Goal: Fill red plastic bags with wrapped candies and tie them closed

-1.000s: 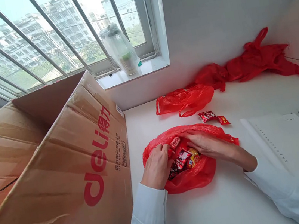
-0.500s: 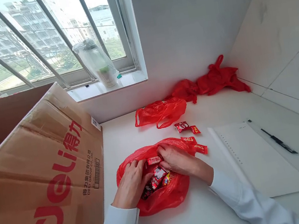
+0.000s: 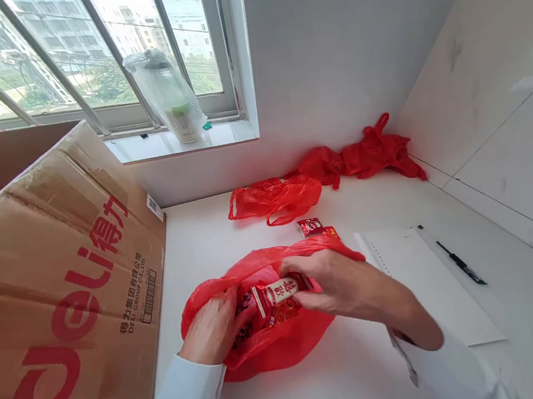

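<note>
A red plastic bag (image 3: 290, 351) lies spread on the white table with its mouth open, and several wrapped snacks (image 3: 284, 312) show inside. My right hand (image 3: 344, 278) reaches in from the right, thumb and fingers closed around a red-and-cream wrapped snack bar (image 3: 283, 289) just above the others. On the left side of the bag's mouth, my left hand (image 3: 216, 329) dips inside with curled fingers. Its fingertips are among the wrappers, so what they grip is hidden.
A large cardboard box (image 3: 73, 291) stands at the left. Behind the bag lie another red bag (image 3: 276, 199), knotted red bags (image 3: 361, 156) and small red packets (image 3: 311, 227). A notebook (image 3: 442, 286) and black pen (image 3: 461, 262) are at right. A bagged cup (image 3: 178, 109) stands on the windowsill.
My right hand has taken hold of the red-and-cream snack bar and raised it a little. The bag's far edge has shifted, covering some packets behind it. The view has turned slightly.
</note>
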A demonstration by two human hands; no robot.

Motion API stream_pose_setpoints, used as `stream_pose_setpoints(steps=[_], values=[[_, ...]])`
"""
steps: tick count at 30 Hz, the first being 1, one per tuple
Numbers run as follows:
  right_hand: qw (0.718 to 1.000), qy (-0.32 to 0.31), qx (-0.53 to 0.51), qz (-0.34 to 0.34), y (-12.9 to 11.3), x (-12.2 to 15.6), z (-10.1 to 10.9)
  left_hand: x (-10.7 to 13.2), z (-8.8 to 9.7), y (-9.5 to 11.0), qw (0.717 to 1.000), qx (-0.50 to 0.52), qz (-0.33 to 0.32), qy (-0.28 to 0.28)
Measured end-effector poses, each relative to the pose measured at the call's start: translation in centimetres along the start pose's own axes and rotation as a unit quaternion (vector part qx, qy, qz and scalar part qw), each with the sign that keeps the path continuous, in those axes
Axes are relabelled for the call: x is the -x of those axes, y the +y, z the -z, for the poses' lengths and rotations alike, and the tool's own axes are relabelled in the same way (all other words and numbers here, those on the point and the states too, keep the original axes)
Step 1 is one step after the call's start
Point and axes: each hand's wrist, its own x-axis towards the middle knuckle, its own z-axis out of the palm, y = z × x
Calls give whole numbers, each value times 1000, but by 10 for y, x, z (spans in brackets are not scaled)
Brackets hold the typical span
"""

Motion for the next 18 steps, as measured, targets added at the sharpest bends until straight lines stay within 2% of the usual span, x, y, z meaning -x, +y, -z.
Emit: stream_pose_setpoints(steps=[3, 4, 5, 7, 9, 12, 15, 18], values=[[987, -77, -123, 66, 1, 25, 48, 4, 4, 13, 1000, 17, -3, -10], [983, -78, -154, 64, 3, 34, 61, 7, 6, 17, 1000, 22, -5, -15], [983, -59, -166, 45, 8, 42, 71, 10, 9, 20, 999, 26, -8, -21], [991, 4, -125, -43, 24, 55, 83, 20, 17, 24, 999, 34, -11, -30], [985, 48, -37, -161, 47, 60, 84, 33, 26, 24, 998, 41, -10, -37], [947, 12, 86, -309, 81, 50, 68, 55, 36, 25, 998, 45, -5, -49], [928, -53, 123, -348, 100, 33, 47, 70, 38, 34, 997, 33, -12, -75], [927, -57, 127, -348, 101, 23, 36, 75, 29, 56, 997, -9, -28, -76]])
